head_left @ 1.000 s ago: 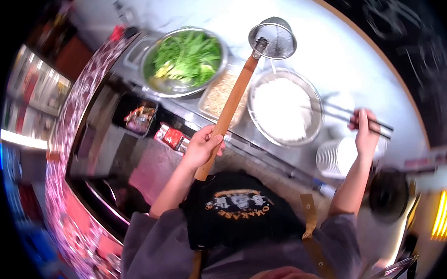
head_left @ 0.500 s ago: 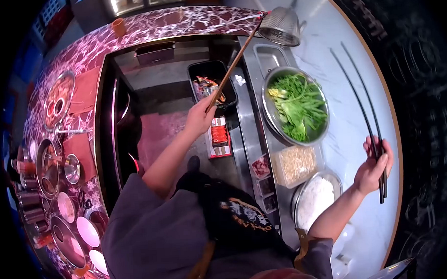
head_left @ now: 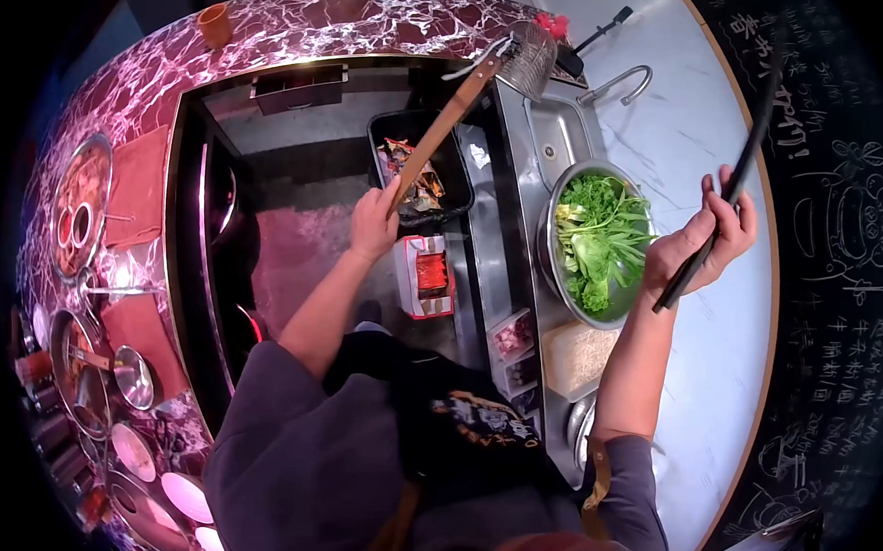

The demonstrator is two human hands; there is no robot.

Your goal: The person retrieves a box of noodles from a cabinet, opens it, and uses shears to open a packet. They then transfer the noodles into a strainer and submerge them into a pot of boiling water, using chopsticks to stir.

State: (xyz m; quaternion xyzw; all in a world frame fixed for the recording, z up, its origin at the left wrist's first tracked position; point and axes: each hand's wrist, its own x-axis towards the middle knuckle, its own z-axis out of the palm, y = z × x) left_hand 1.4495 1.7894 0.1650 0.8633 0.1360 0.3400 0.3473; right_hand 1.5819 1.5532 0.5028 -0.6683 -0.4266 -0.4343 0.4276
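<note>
My left hand (head_left: 372,222) is wrapped round the wooden handle (head_left: 442,126) of a strainer. The strainer's wire-mesh basket (head_left: 528,63) is at the far end, beside the sink at the top. My right hand (head_left: 708,232) is closed on long black chopsticks (head_left: 758,129), held together and pointing up and away over the white counter. Just left of that hand stands a steel bowl (head_left: 557,280) of leafy greens (head_left: 602,234). The chopsticks touch no food.
A sink (head_left: 552,150) with a tap (head_left: 630,82) lies beyond the greens. Nearer me are a container of pale noodles (head_left: 578,358) and small meat tubs (head_left: 513,339). Below, a black bin (head_left: 456,157) holds litter. Pans (head_left: 78,350) line the marbled counter at left.
My right hand has moved up towards the greens, and the spread chopsticks have come together. My left hand still holds the strainer, its handle now rolled broad side up. The view has shifted.
</note>
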